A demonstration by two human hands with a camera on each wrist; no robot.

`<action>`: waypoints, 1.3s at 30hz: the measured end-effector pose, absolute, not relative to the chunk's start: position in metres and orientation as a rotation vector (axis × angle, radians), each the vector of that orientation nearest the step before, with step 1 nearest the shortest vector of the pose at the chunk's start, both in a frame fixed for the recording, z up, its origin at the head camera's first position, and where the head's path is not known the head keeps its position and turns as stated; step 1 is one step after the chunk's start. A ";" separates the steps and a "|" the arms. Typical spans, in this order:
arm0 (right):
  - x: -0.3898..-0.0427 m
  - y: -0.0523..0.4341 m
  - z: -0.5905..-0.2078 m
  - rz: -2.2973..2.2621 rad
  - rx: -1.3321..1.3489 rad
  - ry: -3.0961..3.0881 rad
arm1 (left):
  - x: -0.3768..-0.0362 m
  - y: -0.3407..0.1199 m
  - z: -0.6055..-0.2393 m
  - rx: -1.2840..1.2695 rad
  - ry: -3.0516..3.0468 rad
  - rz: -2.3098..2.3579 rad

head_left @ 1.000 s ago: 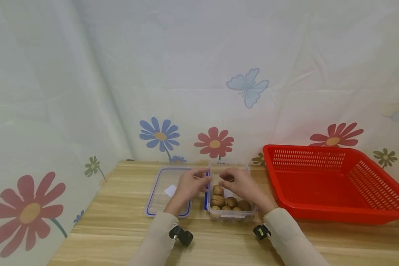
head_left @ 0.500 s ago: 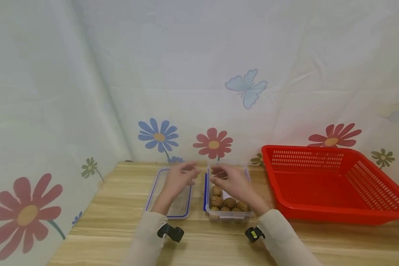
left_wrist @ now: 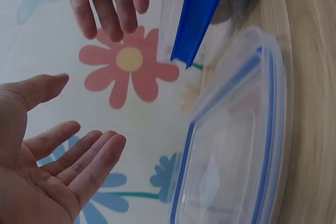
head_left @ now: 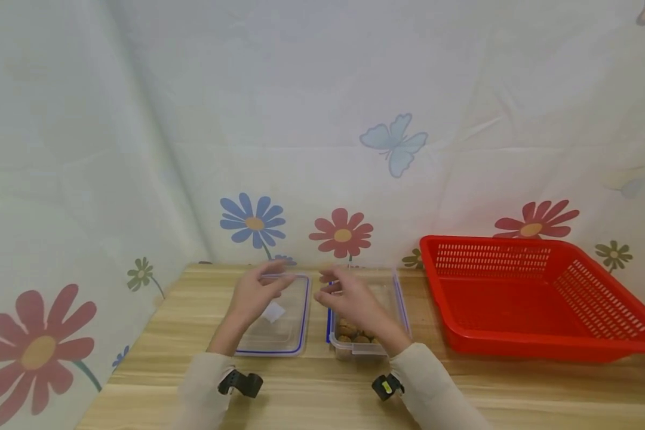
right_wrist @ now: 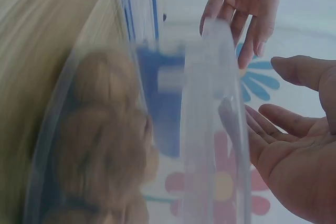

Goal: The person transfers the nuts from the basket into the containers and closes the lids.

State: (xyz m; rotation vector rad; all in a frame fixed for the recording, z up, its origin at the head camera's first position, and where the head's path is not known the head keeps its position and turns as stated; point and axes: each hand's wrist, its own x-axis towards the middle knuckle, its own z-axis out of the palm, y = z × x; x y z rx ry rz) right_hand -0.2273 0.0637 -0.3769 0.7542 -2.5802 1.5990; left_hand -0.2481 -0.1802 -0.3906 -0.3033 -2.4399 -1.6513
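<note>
My left hand (head_left: 251, 295) hovers over a clear lid with a blue seal (head_left: 279, 351), its fingers spread and holding nothing. The lid lies on the table with a small white paper piece (head_left: 273, 311) showing at it. To its right stands a clear plastic box (head_left: 402, 304) with walnuts (head_left: 347, 328) in its near part. Above the box's left side is my right hand (head_left: 355, 300), also holding nothing, fingers loosely bent. In the left wrist view a blue clip flap (left_wrist: 197, 19) hangs on the box's side. Blurred walnuts (right_wrist: 102, 145) fill the right wrist view's left half.
A large red plastic basket (head_left: 505, 340) stands on the right of the wooden table (head_left: 312, 394). Behind the table hangs a pale curtain (head_left: 301, 119) printed with flowers and a butterfly.
Both hands have moved left, the left one from beside the box to over the lid, the right one from over the box's middle to its left side. The hands are farther apart.
</note>
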 end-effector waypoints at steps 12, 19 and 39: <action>-0.220 0.027 -0.382 1.717 0.702 -2.576 | -0.234 -0.227 -0.398 -0.210 -2.553 -1.420; -0.213 0.009 -0.388 1.741 0.573 -2.573 | -0.231 -0.250 -0.403 -0.202 -2.565 -1.357; -0.205 -0.035 -0.409 1.787 0.308 -2.391 | -0.235 -0.284 -0.415 -0.211 -2.627 -1.409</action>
